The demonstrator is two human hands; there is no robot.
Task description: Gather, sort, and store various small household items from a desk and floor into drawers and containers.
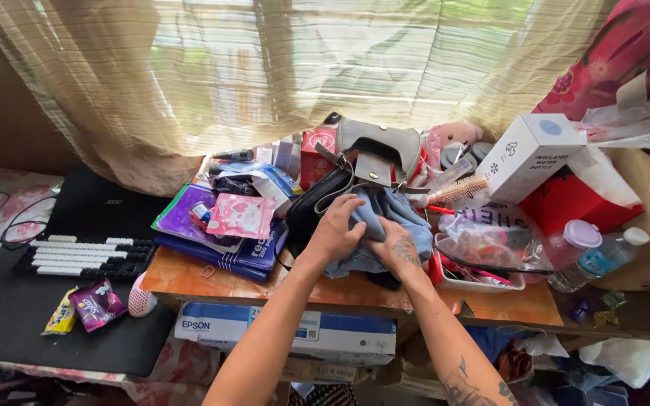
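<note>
Hands: both on one blue cloth [385,225] bunched at the middle of the cluttered orange-topped shelf [189,280].
Left hand [338,228]: fingers curled shut, pinching a fold of the cloth from above.
Right hand [396,246]: closed over the cloth's lower edge, thumb side up — a tattoo shows on its back.
Curtain [265,68]: one, beige and sheer, hanging behind everything.
Black mat [31,308]: one, left of the shelf, carrying one black-and-white keyboard [84,257].
Boxes: two in clear view — one white carton [530,154] at the right, one blue-and-white box [295,331] under the shelf.
Bag [374,154]: one, grey with a flap, just behind the cloth.
Bottles: one clear water bottle [603,259] lying at the right.
Hairbrush [457,190]: one, between bag and carton.
Snack packets [84,308]: two, on the mat.
</note>
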